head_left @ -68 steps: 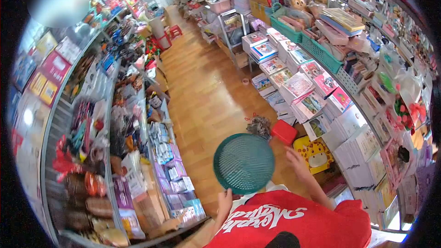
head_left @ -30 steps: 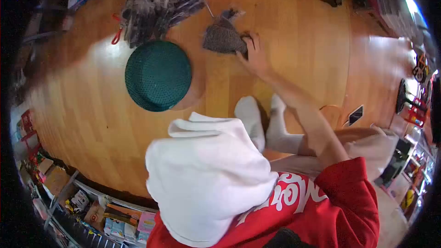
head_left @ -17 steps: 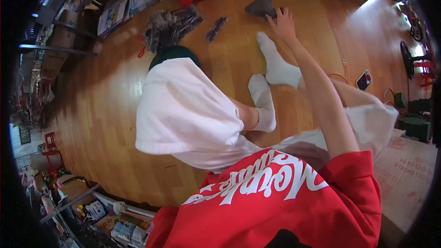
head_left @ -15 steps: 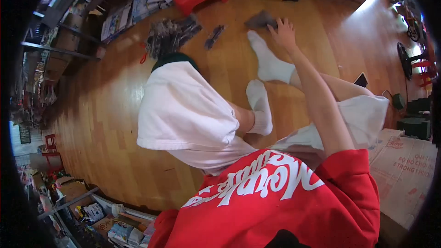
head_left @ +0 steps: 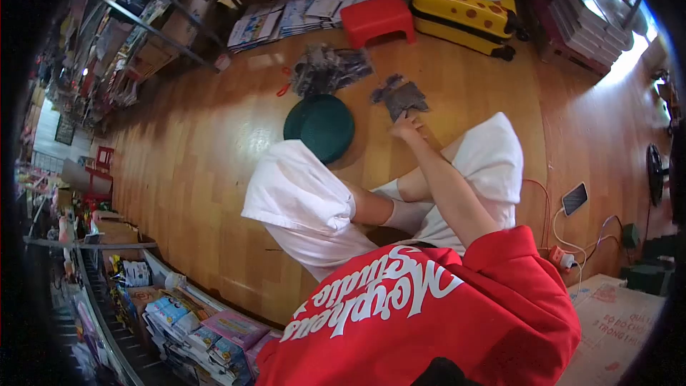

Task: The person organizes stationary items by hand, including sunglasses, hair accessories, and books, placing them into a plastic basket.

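My right hand (head_left: 408, 127) reaches down to the floor in front of my crossed legs. Its fingers pinch the near edge of a small, flat grey cloth-like piece (head_left: 407, 102). Against the left side of that piece lies a small dark packet (head_left: 386, 88) in clear plastic. A pile of similar dark packets in shiny clear wrap (head_left: 331, 70) sits farther left, with a red loop (head_left: 284, 89) beside it. My left hand is out of view.
A round dark green object (head_left: 319, 129) is by my left knee. Beyond are a red stool (head_left: 376, 20) and a yellow spotted suitcase (head_left: 463, 11). A phone (head_left: 574, 199) with a cable lies at right, near a cardboard box (head_left: 614, 325). Stocked shelves (head_left: 153, 18) line the left.
My right hand has come nearer to me and left with the grey piece, which now lies against the small packet. My right leg has folded in, and the view has shifted.
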`<state>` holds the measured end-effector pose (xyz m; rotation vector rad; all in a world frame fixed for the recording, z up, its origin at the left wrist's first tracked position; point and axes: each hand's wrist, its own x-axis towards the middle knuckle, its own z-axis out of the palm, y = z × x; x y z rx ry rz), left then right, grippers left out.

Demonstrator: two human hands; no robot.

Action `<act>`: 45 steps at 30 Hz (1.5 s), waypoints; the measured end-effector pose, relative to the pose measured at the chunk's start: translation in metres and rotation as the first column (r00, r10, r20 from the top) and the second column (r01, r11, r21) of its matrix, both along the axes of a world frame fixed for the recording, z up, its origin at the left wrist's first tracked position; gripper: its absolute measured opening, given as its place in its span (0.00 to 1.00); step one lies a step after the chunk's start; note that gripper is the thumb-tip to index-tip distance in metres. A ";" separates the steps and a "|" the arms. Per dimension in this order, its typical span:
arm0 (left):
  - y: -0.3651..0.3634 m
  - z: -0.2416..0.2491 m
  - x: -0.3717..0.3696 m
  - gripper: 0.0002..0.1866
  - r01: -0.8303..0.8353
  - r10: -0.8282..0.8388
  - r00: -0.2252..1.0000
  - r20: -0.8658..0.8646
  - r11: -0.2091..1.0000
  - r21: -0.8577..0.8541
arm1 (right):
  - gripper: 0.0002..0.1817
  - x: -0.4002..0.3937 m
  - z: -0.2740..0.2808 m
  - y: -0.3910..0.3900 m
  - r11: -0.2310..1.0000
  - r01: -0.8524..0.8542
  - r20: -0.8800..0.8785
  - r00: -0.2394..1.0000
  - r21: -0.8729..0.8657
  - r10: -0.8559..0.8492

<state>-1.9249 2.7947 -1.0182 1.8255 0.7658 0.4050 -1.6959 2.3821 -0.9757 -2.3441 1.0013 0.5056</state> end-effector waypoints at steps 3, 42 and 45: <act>-0.002 0.002 -0.009 0.11 -0.080 0.083 0.995 0.051 0.995 -0.051 | 0.48 0.050 -0.057 0.033 0.957 -0.269 0.087 0.956 -0.110 0.279; -0.132 0.207 0.029 0.18 0.823 -0.955 -0.296 0.011 -0.261 -0.505 | 0.15 -0.248 0.223 0.032 0.674 -0.727 0.369 0.666 0.130 0.648; -0.155 0.214 0.031 0.18 0.784 -0.874 -0.462 0.153 -0.483 -0.390 | 0.15 -0.260 0.233 0.005 0.669 -0.723 0.305 0.685 0.174 0.661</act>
